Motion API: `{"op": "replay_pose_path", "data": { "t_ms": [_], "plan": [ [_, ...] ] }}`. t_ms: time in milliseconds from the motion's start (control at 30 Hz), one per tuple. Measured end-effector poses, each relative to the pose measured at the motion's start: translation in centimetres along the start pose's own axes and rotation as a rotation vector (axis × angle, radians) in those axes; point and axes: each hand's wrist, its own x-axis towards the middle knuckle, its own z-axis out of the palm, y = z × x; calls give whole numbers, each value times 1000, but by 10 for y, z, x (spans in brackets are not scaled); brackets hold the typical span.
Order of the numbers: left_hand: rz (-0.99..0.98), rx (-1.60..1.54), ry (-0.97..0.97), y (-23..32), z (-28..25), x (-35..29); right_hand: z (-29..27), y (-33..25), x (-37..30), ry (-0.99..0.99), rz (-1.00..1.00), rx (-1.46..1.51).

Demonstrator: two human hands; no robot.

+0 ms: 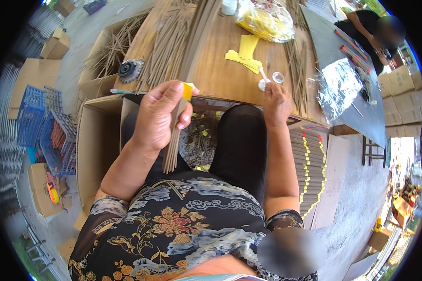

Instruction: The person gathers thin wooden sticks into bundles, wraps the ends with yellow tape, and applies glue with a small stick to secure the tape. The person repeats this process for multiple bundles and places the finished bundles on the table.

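Observation:
My left hand [162,112] is closed round a bundle of thin brown sticks [172,145], which look like incense sticks. A yellow paper strip [187,91] lies on the bundle by my thumb and fingertips. My right hand [277,105] pinches a small white flat-ended applicator [264,74] at the table's near edge. Just beyond my fingers are a small white pot [262,85] and a small round clear-topped lid or dish [278,77]. Several yellow paper strips [244,61] lie fanned out farther back. Whether the applicator touches the pot is hard to make out.
Loose brown sticks [166,51] cover the left of the wooden table [211,61], near a black tape dispenser or roll [130,70]. A plastic bag of yellow paper [266,21] sits at the back. Cardboard boxes [98,140] stand left; yellow-banded bundles [309,168] lie right. Another person [365,35] works far right.

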Motion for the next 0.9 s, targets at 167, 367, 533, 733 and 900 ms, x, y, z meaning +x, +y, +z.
{"op": "replay_pose_path", "data": {
  "t_ms": [167, 367, 533, 733, 900],
  "plan": [
    [98, 219, 54, -5, 2, -6, -60, -70, -3, 3, 78, 772],
    [164, 250, -108, 0, 10, -23, -98, -152, -22, -784, 195, 1520],
    [110, 107, -153, 15, 18, -45, -101, -161, -27, -788, 91, 1664],
    [11, -60, -289, 22, 10, -55, -116, -165, -29, -664, -133, 1570],
    [-111, -245, -377, 21, 5, -54, -106, -159, -29, -693, -171, 1574]
  ]
}}
